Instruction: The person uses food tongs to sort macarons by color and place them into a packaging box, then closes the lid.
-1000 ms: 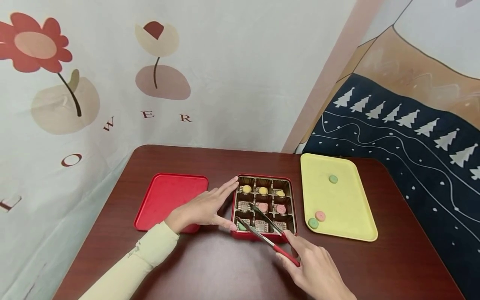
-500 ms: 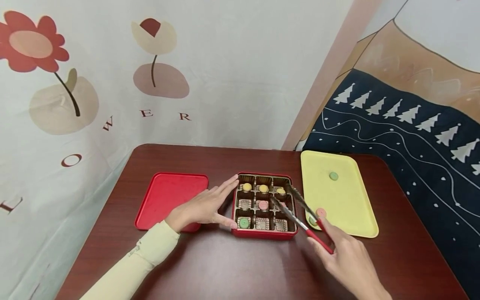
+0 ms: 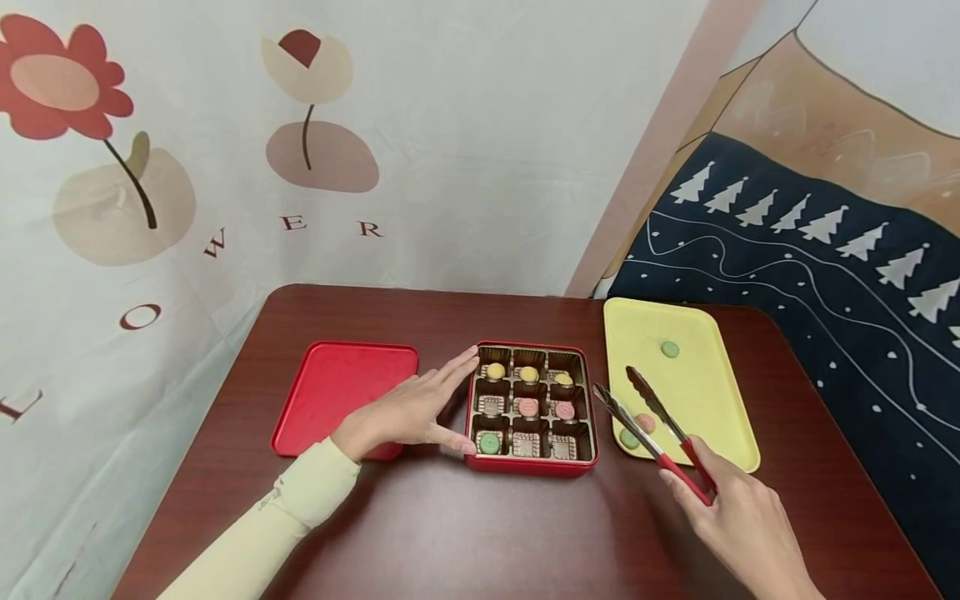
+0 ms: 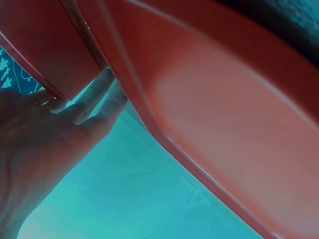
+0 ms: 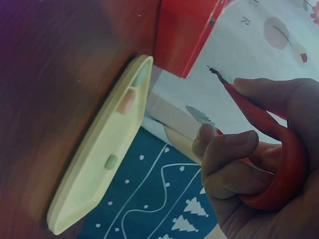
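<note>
Left hand (image 3: 408, 414) stretched out, fingers pretty straight, thumb spread wide. Right hand (image 3: 742, 510) curled, gripping.

Looks like smooth dark wood across the desk (image 3: 487, 533), glossy toward the near edge. Shows a smooth sheen, plastic or painted metal, on the red tray (image 3: 337, 392) near the left edge and the red box (image 3: 532, 469). Gleams like thin brown plastic on the liner (image 3: 491, 406). Appears as matt plastic on the yellow tray (image 3: 690, 400) by the far right corner, metal and red plastic on the tongs (image 3: 664, 459), creased cloth on the backdrop (image 3: 465, 167).

Red-handled tongs (image 5: 254, 115) in the right grip (image 5: 238, 180)
</note>
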A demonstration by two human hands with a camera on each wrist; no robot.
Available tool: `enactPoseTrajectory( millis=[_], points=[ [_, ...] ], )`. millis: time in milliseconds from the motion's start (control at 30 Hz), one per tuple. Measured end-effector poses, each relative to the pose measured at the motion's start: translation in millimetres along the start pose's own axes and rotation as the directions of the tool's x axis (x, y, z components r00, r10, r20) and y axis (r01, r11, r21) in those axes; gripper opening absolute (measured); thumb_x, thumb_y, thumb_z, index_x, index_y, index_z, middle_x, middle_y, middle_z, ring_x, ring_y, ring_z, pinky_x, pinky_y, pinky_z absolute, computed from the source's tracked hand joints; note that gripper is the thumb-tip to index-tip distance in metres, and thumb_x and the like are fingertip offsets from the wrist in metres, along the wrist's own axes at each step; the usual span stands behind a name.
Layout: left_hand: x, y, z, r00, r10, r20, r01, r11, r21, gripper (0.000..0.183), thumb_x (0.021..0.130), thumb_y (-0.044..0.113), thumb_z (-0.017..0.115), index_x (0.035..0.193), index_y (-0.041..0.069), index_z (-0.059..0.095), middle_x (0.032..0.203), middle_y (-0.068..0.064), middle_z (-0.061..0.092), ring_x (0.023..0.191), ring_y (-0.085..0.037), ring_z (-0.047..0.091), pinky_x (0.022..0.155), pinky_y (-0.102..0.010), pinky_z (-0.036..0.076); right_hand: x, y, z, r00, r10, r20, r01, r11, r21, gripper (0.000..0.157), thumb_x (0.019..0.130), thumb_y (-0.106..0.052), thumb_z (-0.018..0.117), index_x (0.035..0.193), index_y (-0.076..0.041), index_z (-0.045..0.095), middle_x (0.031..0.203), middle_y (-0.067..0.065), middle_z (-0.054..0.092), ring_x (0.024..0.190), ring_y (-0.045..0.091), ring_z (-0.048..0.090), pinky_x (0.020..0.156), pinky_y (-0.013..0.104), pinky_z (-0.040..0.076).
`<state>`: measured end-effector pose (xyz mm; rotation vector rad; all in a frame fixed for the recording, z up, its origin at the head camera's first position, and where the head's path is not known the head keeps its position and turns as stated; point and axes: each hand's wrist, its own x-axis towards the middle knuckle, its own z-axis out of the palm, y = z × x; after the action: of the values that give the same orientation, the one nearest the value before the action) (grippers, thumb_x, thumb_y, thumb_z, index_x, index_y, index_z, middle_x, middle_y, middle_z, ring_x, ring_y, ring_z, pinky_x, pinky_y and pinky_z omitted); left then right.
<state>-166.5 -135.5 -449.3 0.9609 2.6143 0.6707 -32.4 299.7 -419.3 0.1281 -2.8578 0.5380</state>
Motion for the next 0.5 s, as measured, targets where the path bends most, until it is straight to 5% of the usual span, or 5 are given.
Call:
enactPoseTrajectory(
  millis=[200, 500],
  points=[
    [-0.2, 1.4, -0.9, 1.0, -0.012, 0.004, 0.012, 1.0, 0.0, 0.13, 0.085, 0.07, 0.084, 0.176, 0.007, 0.015, 0.184, 0.0, 0.002, 0.147, -0.045, 0.047, 0.115, -0.069, 0.041, -1, 13, 3.9, 1.0, 0.004, 0.007, -0.004, 1.0, -0.009, 0.059, 0.088, -0.03, 0.093, 0.135, -0.001, 0.073, 0.079, 0.008, 0.068, 0.065, 0.028, 0.059, 0.058, 0.054, 0.049],
    [-1.0, 3.5, -1.9, 1.0, -0.024, 0.012, 0.024, 1.0, -0.004, 0.131, 0.085, 0.07, 0.085, 0.176, 0.009, 0.014, 0.184, -0.001, 0.003, 0.151, -0.045, 0.043, 0.115, -0.071, 0.039, -8, 29, 8.5, 1.0, 0.016, 0.004, -0.016, 1.0, 0.008, 0.058, 0.09, -0.027, 0.091, 0.136, 0.003, 0.072, 0.107, 0.03, 0.075, 0.082, 0.048, 0.071, 0.07, 0.07, 0.052]
  ],
)
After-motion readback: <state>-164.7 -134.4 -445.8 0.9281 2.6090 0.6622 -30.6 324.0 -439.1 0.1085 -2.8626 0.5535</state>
